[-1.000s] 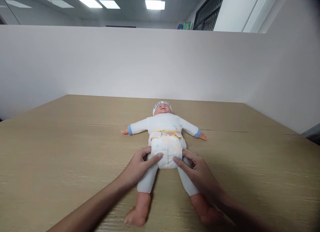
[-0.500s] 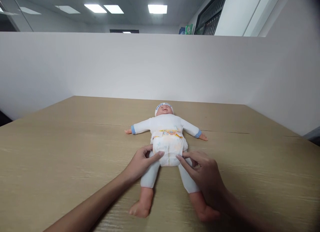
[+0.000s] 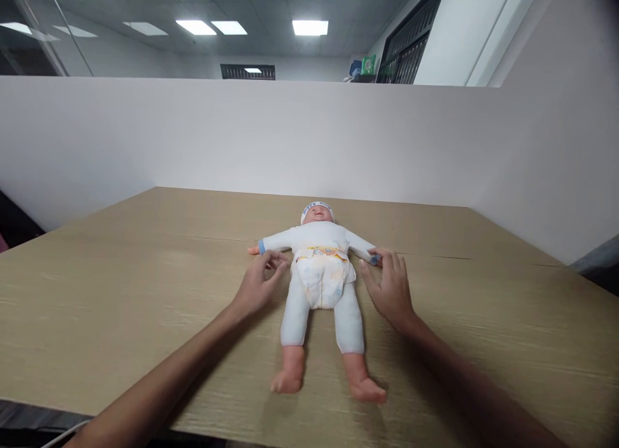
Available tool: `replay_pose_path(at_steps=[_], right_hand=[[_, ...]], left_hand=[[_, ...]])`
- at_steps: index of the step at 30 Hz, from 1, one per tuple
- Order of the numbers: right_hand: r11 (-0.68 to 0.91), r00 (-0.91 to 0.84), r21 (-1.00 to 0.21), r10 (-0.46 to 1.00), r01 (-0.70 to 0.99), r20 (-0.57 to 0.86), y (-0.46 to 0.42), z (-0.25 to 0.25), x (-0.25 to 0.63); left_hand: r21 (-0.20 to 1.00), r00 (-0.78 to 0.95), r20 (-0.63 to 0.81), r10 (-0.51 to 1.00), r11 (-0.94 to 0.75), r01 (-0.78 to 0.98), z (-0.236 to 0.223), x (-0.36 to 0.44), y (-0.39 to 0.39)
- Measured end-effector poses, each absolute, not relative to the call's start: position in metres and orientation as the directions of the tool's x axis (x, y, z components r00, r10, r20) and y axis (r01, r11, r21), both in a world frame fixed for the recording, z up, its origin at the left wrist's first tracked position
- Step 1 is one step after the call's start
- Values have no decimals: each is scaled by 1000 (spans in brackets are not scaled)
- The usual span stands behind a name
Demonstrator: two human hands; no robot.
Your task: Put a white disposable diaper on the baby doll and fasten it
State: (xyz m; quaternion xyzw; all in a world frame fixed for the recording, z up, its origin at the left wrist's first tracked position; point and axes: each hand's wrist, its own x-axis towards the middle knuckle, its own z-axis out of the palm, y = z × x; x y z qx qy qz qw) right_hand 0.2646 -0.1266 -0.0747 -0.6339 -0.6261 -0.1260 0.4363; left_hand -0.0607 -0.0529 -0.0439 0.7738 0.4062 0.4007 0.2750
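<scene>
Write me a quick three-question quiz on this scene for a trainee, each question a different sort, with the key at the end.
1. Fill in the blank: The doll lies on its ____ on the table.
2. Multiple choice: Which part of the doll does the right hand overlap in this view?
A) the foot
B) the headband
C) a blue cuff
3. True or false: The diaper is worn over the white leggings.

Key:
1. back
2. C (whether they touch cannot be told from this view)
3. True
</scene>
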Motion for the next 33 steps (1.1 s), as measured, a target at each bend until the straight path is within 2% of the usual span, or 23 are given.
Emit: replay_pose_path(at_steps=[2, 4, 7, 11, 15, 21, 24, 27, 30, 32, 33], right_hand=[[67, 164, -313, 738, 947, 655, -100, -80, 275], [10, 145, -253, 795, 967, 588, -75, -85, 281], [-7, 130, -228, 840, 974, 527, -54, -94, 286], [-18, 139, -244, 862, 970, 488, -51, -98, 293], [-60, 212, -346, 883, 936, 419, -50, -89, 292], [-144, 336, -496, 884, 857, 325, -61, -62, 279], [-107, 325, -567, 897, 817, 299, -90, -37, 283], [56, 196, -709, 943, 703, 268, -140, -8, 290], [153, 14, -801, 980, 579, 197, -207, 19, 291], [152, -90, -775, 988, 613, 123, -257, 31, 284], [165, -134, -756, 986, 634, 103, -283, 33, 277]], left_hand=[[562, 344, 481, 806, -585, 585, -46, -57, -30], [415, 362, 496, 790, -581, 700, -50, -50, -6], [369, 381, 450, 808, -557, 744, -57, -42, 26], [384, 368, 393, 843, -514, 767, -65, -45, 48], [413, 326, 350, 878, -457, 788, -64, -47, 47], [535, 213, 270, 939, -330, 778, -24, -34, 6], [677, 124, 222, 967, -245, 694, 11, -35, -48], [782, 91, 268, 959, -272, 561, 26, -45, -131], [851, 141, 258, 956, -294, 436, 3, -65, -233], [873, 233, 176, 956, -261, 411, -27, -83, -301], [856, 282, 117, 952, -240, 458, -42, -92, -332]])
